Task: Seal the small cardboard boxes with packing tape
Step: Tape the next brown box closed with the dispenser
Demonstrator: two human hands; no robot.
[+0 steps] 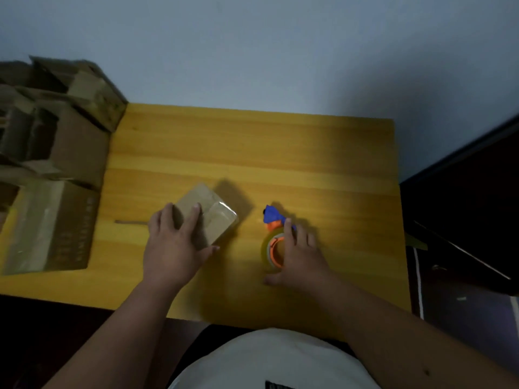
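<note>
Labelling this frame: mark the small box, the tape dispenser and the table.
small box (217, 217), head view, taped top face.
tape dispenser (271, 215), head view, blue head.
table (252, 141), head view, bare far surface.

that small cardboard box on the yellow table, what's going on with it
A person is sealing it. Their left hand holds the small brown cardboard box down on the yellow wooden table; shiny clear tape already shows across the box's top. Their right hand rests on the blue and orange tape dispenser with its roll of clear tape, lying on the table beside the box. A stack of larger cardboard boxes sits at the table's left edge.
</note>
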